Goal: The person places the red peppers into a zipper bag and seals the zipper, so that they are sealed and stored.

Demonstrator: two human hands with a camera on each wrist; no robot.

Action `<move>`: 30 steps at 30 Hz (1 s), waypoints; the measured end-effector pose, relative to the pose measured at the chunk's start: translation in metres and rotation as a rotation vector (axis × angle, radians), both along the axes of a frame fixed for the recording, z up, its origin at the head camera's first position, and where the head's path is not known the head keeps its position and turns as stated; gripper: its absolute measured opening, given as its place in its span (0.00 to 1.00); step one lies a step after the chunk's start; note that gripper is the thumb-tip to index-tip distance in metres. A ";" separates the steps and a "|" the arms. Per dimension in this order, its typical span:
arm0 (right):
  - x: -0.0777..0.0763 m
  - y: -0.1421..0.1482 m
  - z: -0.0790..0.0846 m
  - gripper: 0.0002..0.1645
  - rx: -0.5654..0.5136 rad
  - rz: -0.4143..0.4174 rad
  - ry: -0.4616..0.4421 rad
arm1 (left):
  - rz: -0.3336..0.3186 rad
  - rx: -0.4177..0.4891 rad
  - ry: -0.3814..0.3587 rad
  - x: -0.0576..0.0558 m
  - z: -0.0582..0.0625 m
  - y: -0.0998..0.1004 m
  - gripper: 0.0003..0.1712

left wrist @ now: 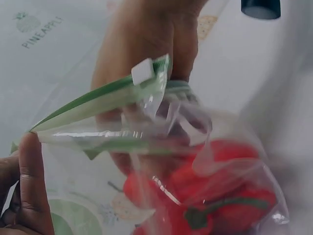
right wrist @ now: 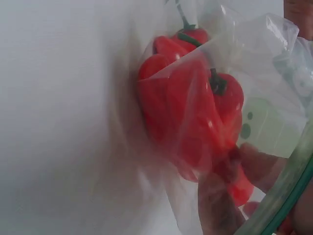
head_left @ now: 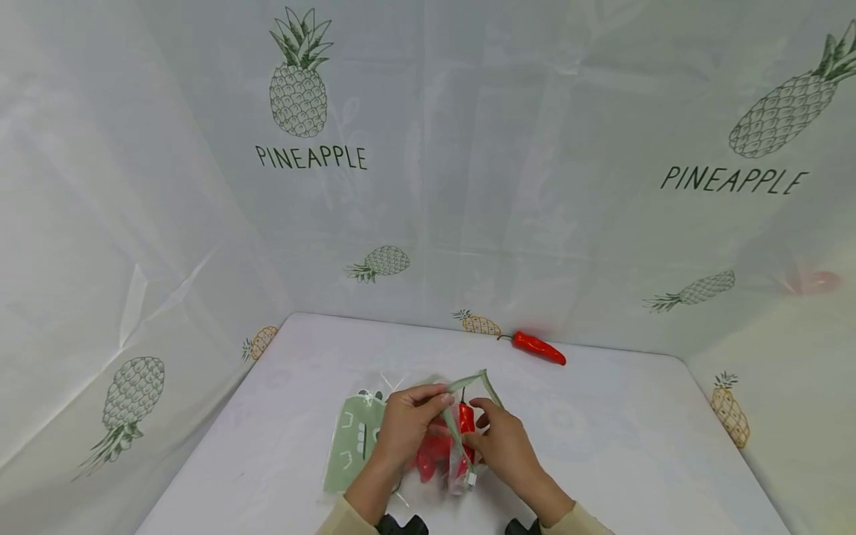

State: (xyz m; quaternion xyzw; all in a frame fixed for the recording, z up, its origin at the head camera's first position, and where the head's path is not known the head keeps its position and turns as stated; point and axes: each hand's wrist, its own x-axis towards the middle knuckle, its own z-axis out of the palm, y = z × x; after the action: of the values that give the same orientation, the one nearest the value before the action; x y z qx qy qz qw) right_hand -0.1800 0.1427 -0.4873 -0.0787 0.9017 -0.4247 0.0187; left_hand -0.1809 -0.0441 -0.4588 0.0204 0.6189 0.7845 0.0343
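Note:
My left hand (head_left: 409, 420) pinches the green-edged mouth of a clear zip bag (left wrist: 93, 105), which stands open with a white slider (left wrist: 142, 72) at one end. Several red peppers (right wrist: 181, 98) with green stems lie inside, seen through the film. My right hand (head_left: 504, 444) reaches in at the mouth and holds a red chili pepper (head_left: 466, 417) between thumb and fingers. In the right wrist view, its fingers show through the film beside the lower pepper. To the left, partly behind my left hand, is a green cartoon-printed bag (head_left: 344, 446).
Another red chili pepper (head_left: 538, 348) lies near the back edge of the white table (head_left: 602, 423). Pineapple-printed sheeting (head_left: 481, 186) hangs behind and at both sides. Dark objects (head_left: 401, 525) show at the front edge between my sleeves.

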 end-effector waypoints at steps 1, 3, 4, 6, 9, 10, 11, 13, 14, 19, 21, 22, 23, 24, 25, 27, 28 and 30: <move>0.000 0.000 0.001 0.36 0.005 -0.012 0.006 | 0.000 0.004 -0.005 -0.001 -0.001 0.000 0.19; 0.001 0.000 0.001 0.36 -0.006 -0.035 0.021 | 0.001 0.004 -0.013 -0.001 -0.002 -0.001 0.19; 0.001 0.001 0.001 0.35 -0.018 -0.047 0.029 | -0.001 0.004 -0.015 -0.001 -0.003 -0.001 0.19; 0.002 0.002 0.000 0.33 -0.056 -0.068 0.046 | -0.002 -0.002 -0.018 -0.002 -0.003 -0.001 0.19; 0.001 0.004 -0.002 0.30 -0.098 -0.094 0.079 | -0.003 -0.015 -0.019 -0.002 -0.004 -0.001 0.18; 0.001 0.006 -0.002 0.28 -0.103 -0.102 0.093 | -0.004 -0.021 -0.017 -0.002 -0.004 -0.001 0.18; 0.001 0.007 -0.002 0.28 -0.108 -0.108 0.109 | -0.005 -0.026 -0.016 -0.002 -0.004 -0.001 0.18; 0.000 0.010 -0.002 0.26 -0.116 -0.116 0.140 | -0.005 -0.039 -0.008 -0.001 -0.004 0.000 0.18; 0.000 0.011 -0.001 0.25 -0.126 -0.121 0.151 | -0.005 -0.047 -0.002 -0.001 -0.004 0.000 0.18; -0.002 0.019 0.005 0.24 -0.133 -0.143 0.179 | -0.004 -0.077 0.012 0.000 -0.005 0.001 0.19; -0.004 0.022 0.008 0.25 -0.132 -0.151 0.197 | -0.002 -0.076 0.004 0.000 -0.006 0.002 0.20; -0.005 0.024 0.008 0.25 -0.133 -0.152 0.212 | -0.002 -0.071 -0.001 0.000 -0.006 0.002 0.20; -0.006 0.026 0.010 0.25 -0.140 -0.154 0.230 | -0.001 -0.067 -0.009 0.000 -0.006 0.002 0.20; -0.007 0.027 0.011 0.25 -0.151 -0.154 0.249 | -0.002 -0.061 -0.011 0.000 -0.006 0.002 0.20; -0.008 0.029 0.012 0.25 -0.163 -0.153 0.266 | -0.002 -0.055 -0.015 0.000 -0.006 0.002 0.20; -0.010 0.033 0.014 0.25 -0.174 -0.152 0.294 | -0.006 -0.044 -0.022 0.000 -0.007 0.003 0.20; -0.011 0.035 0.015 0.25 -0.176 -0.153 0.300 | -0.009 -0.040 -0.023 0.000 -0.007 0.002 0.20; -0.013 0.039 0.017 0.26 -0.170 -0.158 0.299 | -0.014 -0.033 -0.027 0.000 -0.008 0.002 0.20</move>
State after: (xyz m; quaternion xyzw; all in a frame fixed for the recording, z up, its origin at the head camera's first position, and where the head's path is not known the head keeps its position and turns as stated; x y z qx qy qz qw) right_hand -0.1927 0.1814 -0.4705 -0.0714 0.8587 -0.4830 -0.1556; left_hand -0.1807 -0.0417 -0.4666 0.0133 0.6311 0.7740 0.0485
